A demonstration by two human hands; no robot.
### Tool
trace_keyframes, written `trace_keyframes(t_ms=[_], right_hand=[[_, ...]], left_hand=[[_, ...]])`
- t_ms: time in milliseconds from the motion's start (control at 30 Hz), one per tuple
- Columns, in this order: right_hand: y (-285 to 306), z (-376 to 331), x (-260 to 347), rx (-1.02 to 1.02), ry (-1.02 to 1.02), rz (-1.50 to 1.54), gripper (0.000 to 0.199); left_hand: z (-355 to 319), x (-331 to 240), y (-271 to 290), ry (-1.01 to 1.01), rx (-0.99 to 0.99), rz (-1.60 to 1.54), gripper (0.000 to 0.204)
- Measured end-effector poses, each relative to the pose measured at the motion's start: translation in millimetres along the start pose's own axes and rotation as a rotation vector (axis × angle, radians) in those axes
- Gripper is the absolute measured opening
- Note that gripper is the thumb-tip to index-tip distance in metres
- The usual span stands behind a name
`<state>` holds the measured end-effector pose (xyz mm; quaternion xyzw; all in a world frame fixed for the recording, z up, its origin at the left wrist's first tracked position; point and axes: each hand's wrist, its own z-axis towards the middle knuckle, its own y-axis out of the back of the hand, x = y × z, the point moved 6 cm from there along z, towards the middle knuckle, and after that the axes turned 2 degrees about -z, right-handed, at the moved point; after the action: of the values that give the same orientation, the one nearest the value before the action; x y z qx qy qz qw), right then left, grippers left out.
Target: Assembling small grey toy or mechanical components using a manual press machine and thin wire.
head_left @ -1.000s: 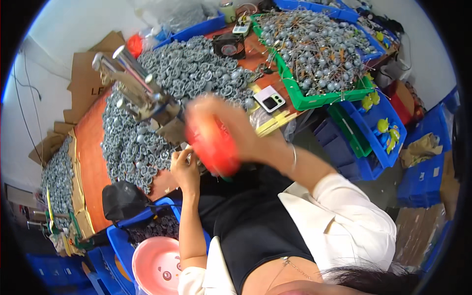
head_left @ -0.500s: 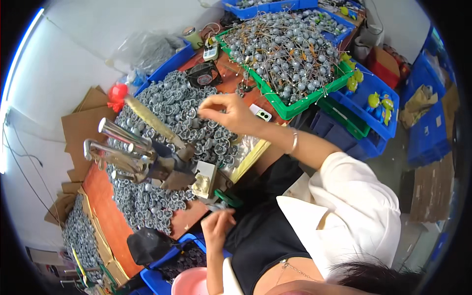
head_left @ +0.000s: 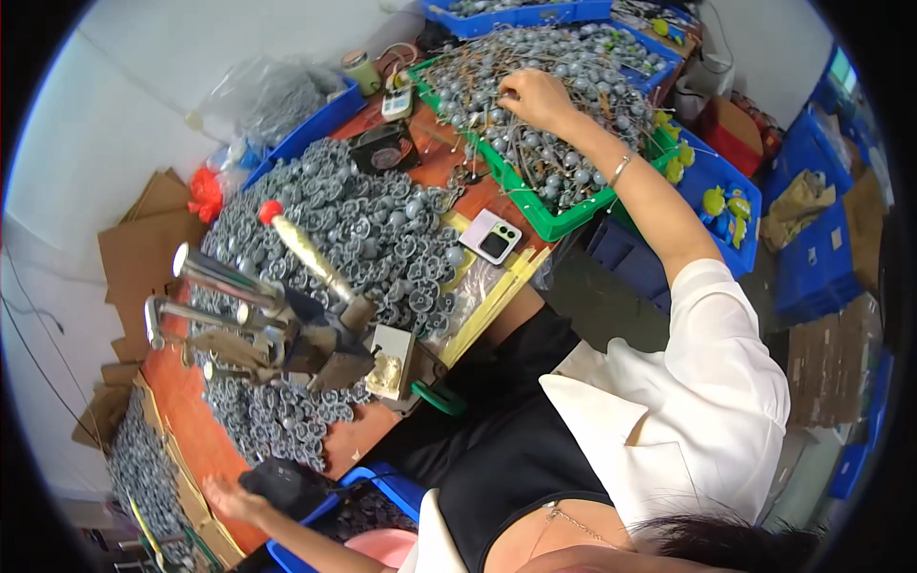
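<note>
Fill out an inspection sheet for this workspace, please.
Surface: red-brown table, largely covered by heaps.
Work things: loose grey parts around a metal press with a tilted lever; green tray heaped with grey balls on thin stems.
Clutter: phone near the table's edge; black fan beside the grey parts.
Grips: right grip over the green tray, fingers curled, contact unclear; left grip open, near a black bundle, seemingly empty.
Cables: dark cables along the left wall.
Surroundings: cardboard at left; blue bin with toy figures at right.
</note>
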<state>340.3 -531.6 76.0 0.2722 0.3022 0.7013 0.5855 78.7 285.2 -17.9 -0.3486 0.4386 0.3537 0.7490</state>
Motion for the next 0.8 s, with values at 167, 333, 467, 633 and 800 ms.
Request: trace_keyframes(t_ms=[167,333,467,633,800], right_hand=[[-52.0,19.3,-4.4,0.25,0.002,-0.451,0.017],[7.9,-1.0,-87.7,-0.244,-0.477,0.61,0.04],[41.8,-6.3,-109.7,-0.458,-0.694,1.423,0.025],[90.7,-5.0,-90.0,-0.239,-0.312,1.854,0.021],[41.4,-14.7,-81.0,-0.043,-0.521,1.154,0.03]], left_hand=[[-137.7,-16.7,-84.5,0.058,0.386,0.474,0.027],[-185.4,-11.2,-126.8,-0.054,0.675,0.452,0.023],[-183.4,-16.3,-152.9,-0.39,0.692,0.673,0.024],[-174.1,-8.4,-210.3,-0.645,0.668,0.722,0.024],[-159.4,18.1,-211.9,-0.428,0.799,0.753,0.022]])
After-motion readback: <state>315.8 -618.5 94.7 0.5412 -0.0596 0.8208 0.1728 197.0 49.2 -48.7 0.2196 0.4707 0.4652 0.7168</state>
